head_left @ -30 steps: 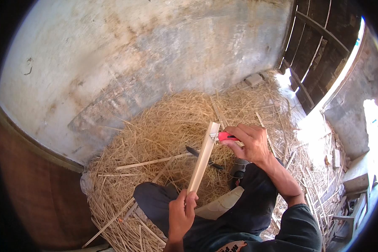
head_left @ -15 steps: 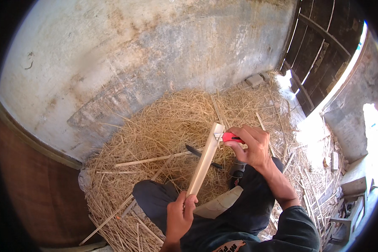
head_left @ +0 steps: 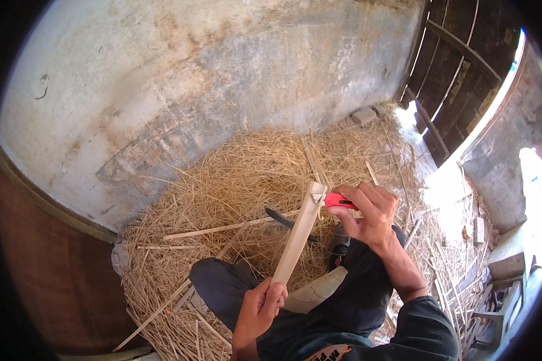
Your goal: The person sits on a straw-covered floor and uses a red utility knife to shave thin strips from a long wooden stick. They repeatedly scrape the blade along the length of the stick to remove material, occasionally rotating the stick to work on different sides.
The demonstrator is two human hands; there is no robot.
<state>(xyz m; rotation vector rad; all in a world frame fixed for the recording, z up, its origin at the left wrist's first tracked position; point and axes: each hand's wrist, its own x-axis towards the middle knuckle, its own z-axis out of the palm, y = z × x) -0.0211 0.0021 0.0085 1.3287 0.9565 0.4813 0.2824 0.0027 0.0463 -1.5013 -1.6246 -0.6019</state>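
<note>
Dark short-sleeved shirt point(head_left: 423, 330) with an orange print point(head_left: 333, 353) on its front, dark trousers point(head_left: 356, 302).

Straw point(head_left: 241, 174) covers the floor in front of me, heaped toward the stained wall point(head_left: 223, 72). On it I note a dark knife point(head_left: 278, 217), lying aslant, and a pale slat point(head_left: 205, 233) beside it. Two grey blocks sit at the wall's foot, the nearer point(head_left: 363, 115) larger. Upper right: dark planks point(head_left: 457, 72), light showing through gaps. Lower left: brown panel point(head_left: 54, 271). Far right: wooden frame point(head_left: 506, 313), partly shadowed.
</note>
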